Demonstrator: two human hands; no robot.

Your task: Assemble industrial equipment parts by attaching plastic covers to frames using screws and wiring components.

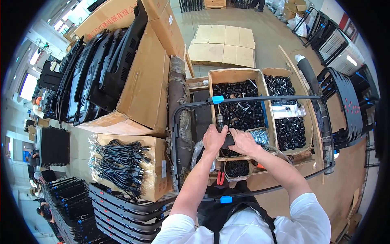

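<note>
Both hands meet over the near end of a box of black parts. My left hand (214,139) is closed around the body of a power driver, whose metal chuck (219,118) points away from me. My right hand (242,142) is closed on the driver's dark handle (228,141), thumb close to the left thumb. Much of the tool is hidden by the fingers. A large black tubular frame (260,99) with a blue clip (218,99) on its far bar surrounds my hands; its near bar with another blue clip (226,199) passes close to my body.
Cardboard bins (266,95) hold black knob-like parts, silver screws (260,137) and small black screws (237,168). Red-handled pliers (220,177) hang near me. Leftward are coiled black cables (122,164), a carton (142,89) of black panels and stacked black frames (122,211). A padded rail (177,97) supports the frame.
</note>
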